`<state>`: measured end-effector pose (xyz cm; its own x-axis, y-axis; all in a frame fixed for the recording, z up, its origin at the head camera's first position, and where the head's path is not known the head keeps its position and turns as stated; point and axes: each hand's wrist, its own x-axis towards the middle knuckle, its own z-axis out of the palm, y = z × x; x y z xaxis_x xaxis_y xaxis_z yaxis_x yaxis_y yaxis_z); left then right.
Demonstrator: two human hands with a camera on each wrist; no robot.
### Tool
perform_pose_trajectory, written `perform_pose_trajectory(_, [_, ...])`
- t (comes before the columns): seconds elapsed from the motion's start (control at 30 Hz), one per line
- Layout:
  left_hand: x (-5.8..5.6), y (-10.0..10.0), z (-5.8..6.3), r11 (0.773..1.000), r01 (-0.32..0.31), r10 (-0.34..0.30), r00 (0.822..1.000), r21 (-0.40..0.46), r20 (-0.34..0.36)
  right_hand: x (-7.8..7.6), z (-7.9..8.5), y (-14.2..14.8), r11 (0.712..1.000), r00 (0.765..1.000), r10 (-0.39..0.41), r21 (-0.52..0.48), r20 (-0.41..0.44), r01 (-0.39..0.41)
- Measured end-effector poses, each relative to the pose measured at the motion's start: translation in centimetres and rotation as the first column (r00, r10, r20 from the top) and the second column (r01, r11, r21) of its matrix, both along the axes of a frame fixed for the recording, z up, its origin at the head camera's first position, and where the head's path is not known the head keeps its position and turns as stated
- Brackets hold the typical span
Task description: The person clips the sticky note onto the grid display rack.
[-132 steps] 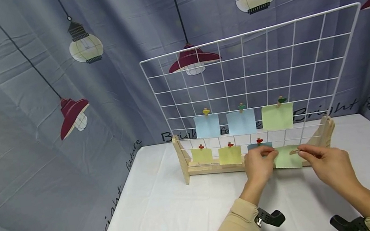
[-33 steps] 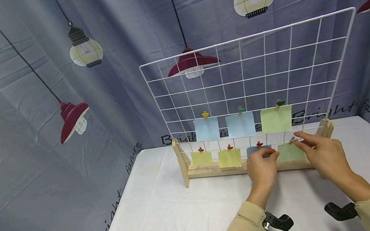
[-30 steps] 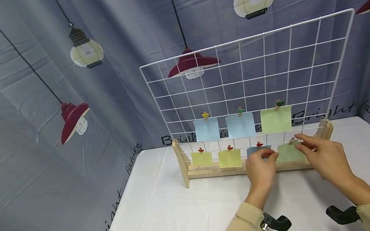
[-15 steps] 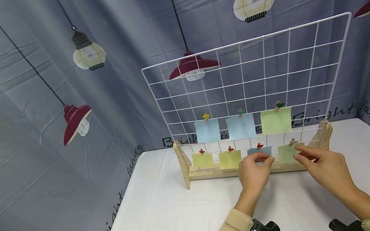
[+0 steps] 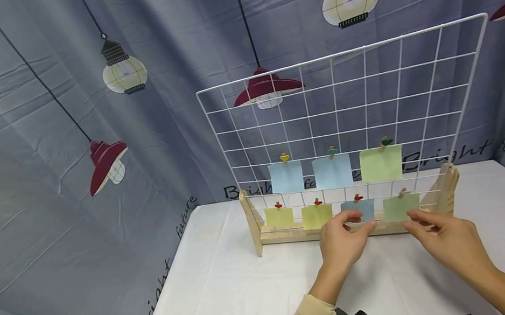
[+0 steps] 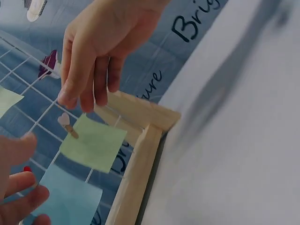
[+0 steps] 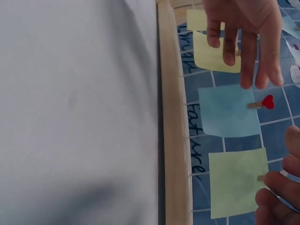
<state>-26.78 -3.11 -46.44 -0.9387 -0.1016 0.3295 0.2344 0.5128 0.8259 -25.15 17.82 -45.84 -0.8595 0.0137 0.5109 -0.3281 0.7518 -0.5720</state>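
A light green note point(image 5: 399, 208) hangs at the right end of the wire grid's lower row, held by a small wooden clip point(image 5: 403, 192) with a pale heart point(image 6: 64, 119). My right hand point(image 5: 448, 237) is just in front of this note's lower right, its fingers loosely bent and holding nothing. Left of it hangs a blue note point(image 5: 363, 209) under a red heart clip point(image 7: 267, 101). Near that note's lower edge is my left hand point(image 5: 343, 242), thumb and fingers apart with nothing between them. Whether either hand brushes the paper is hard to tell.
The white wire grid point(image 5: 363, 47) stands in a wooden base point(image 5: 252, 225) on a white table point(image 5: 235, 301). Two yellow notes point(image 5: 279, 219) hang lower left. Above are two blue notes point(image 5: 286, 178) and a green one point(image 5: 382, 165). A printed curtain point(image 5: 167, 110) hangs behind.
The green note and its clip went from my hands onto the grid's lower row. My right hand let go of the clip and dropped lower; my left hand drew back to the left.
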Motion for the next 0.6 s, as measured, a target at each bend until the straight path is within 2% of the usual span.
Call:
perform_pose_trajectory(0.07, [0.4,-0.8,0.1,0.999,0.008,-0.007,1.0,-0.049,0.015,0.2,0.0,0.4,0.999,1.0,0.015,0.033,0.023,-0.016])
perform_pose_trajectory(0.17, [0.9,-2.1,0.4,0.984,-0.018,0.023,0.999,-0.177,0.027,0.4,0.0,1.2,0.996,0.999,0.03,0.082,0.026,-0.032])
perform_pose_trajectory(0.27, [1.3,-3.6,0.8,0.946,-0.046,0.052,0.999,-0.321,0.012,0.5,0.0,2.1,0.993,0.998,0.037,0.114,0.049,-0.042])
perform_pose_trajectory(0.37, [1.7,-5.2,1.2,0.903,-0.06,0.064,0.998,-0.426,-0.005,0.6,0.0,2.9,0.988,0.995,0.038,0.144,0.089,-0.05])
perform_pose_trajectory(0.47, [2.2,-6.9,1.4,0.874,-0.064,0.075,0.997,-0.482,0.003,0.7,-0.1,3.7,0.983,0.991,0.035,0.176,0.126,-0.057])
perform_pose_trajectory(0.6, [2.7,-9.3,1.6,0.846,-0.074,0.11,0.993,-0.528,0.038,0.6,-0.2,4.7,0.975,0.995,0.041,0.213,0.086,-0.059])
